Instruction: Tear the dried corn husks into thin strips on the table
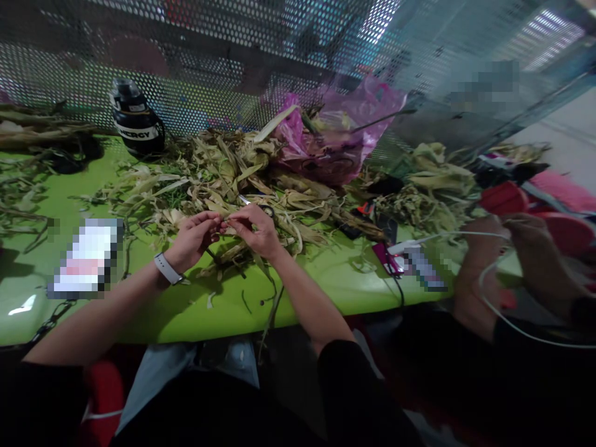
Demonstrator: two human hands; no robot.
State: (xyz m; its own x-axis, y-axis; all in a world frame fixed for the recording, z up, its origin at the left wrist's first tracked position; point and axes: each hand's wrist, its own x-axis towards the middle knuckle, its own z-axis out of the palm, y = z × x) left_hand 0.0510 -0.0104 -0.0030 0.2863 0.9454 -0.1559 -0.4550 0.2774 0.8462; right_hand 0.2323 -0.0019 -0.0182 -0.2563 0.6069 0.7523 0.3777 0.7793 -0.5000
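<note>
Over a green table (186,316), my left hand (194,237) and my right hand (254,228) meet fingertip to fingertip. The fingers of both are pinched together, around something too small and dark to name. A pale watch band (167,269) circles my left wrist. Behind and beneath the hands spreads a heap of dry husks and stems (223,161). Scissors with dark handles (267,211) lie just behind my right hand, partly hidden by it. Long thin stems (274,307) hang over the table's front edge below my right hand.
A black bottle (139,127) stands at the back left. A lit phone (86,257) lies left. A pink plastic bag (335,139) with husks is behind the heap. At the right, another phone (426,268), a white cable (484,282), red bowls (565,231) and another person's hands (526,230).
</note>
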